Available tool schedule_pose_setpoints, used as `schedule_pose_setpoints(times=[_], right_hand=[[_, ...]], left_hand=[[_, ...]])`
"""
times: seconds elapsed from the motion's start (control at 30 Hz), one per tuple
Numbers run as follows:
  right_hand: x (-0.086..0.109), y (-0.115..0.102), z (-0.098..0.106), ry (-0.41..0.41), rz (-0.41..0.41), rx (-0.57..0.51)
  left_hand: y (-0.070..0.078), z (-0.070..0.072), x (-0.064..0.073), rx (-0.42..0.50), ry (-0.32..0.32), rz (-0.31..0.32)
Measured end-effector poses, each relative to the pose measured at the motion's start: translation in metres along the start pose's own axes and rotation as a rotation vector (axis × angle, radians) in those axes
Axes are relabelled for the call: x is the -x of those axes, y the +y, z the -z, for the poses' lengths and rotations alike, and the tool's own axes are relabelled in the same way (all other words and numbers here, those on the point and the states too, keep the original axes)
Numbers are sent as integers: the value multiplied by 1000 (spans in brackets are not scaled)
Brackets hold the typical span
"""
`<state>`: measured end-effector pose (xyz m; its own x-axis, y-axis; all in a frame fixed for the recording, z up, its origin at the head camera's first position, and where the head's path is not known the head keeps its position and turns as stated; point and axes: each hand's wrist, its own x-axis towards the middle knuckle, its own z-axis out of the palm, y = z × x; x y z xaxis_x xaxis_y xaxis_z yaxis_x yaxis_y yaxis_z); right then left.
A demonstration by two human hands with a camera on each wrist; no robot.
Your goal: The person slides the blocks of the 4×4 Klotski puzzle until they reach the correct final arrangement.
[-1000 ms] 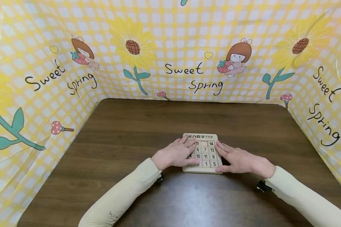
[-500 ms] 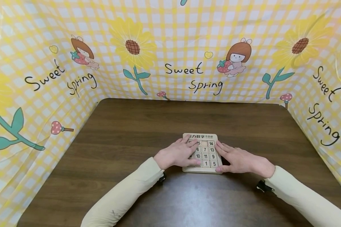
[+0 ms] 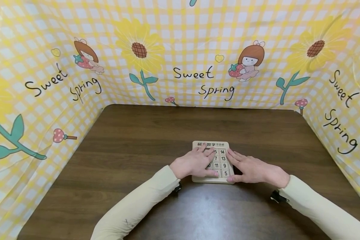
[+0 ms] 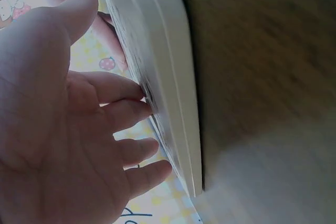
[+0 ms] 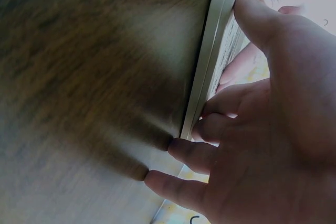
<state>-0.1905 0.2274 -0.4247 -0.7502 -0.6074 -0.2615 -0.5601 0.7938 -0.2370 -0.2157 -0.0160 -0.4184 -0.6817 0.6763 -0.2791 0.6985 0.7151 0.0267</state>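
Note:
A pale wooden sliding number puzzle (image 3: 210, 180) lies flat on the table, with Chinese lettering along its far border. My left hand (image 3: 196, 163) is spread over its left half, the fingertips touching the tiles near the upper rows and the thumb low over the bottom row. Beneath it many tiles are hidden; the tiles 14, 13, 9 and 5 show at the right, and 15 is partly covered. At the puzzle's right border rests my right hand (image 3: 253, 170), fingers extended near the upper corner and thumb on the lower corner. Two of its fingertips (image 5: 176, 148) touch the table in the right wrist view.
The brown wood-grain table (image 3: 138, 133) extends around the puzzle. A yellow checked cloth (image 3: 183, 50) with flowers and lettering encloses the back and both sides. Dark wrist devices (image 3: 279, 196) sit under the sleeve cuffs.
My left hand has moved to the right across the puzzle, and tile 15 has slid right until it lies beside 14. The right hand stays in place.

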Motion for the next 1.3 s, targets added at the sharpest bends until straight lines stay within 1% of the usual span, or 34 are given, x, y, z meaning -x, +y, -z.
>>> schedule_pose_setpoints(times=[0.13,0.3,0.43,0.57,0.7,0.83,0.97,1.1,1.3], right_hand=[[0,0,-1,-5,-2,-3],[-1,0,-1,0,-5,-3],[-1,0,-1,-7,-4,-2],[-2,0,1,-4,-6,4],[-2,-1,2,-1,-4,9],[0,-2,2,-4,-7,-4],[1,-2,3,-4,-19,-15],[2,-1,3,3,-21,-8],[0,-1,2,-7,-10,-13]], left_hand=[[1,-1,-1,-5,-12,3],[-1,-2,1,8,1,2],[-8,-3,7,23,20,9],[-18,-4,16,39,29,27],[-27,-6,24,47,17,43],[-32,-9,30,62,7,53],[-33,-10,31,54,12,53],[-33,-10,31,41,30,47],[-33,-10,32,51,37,47]])
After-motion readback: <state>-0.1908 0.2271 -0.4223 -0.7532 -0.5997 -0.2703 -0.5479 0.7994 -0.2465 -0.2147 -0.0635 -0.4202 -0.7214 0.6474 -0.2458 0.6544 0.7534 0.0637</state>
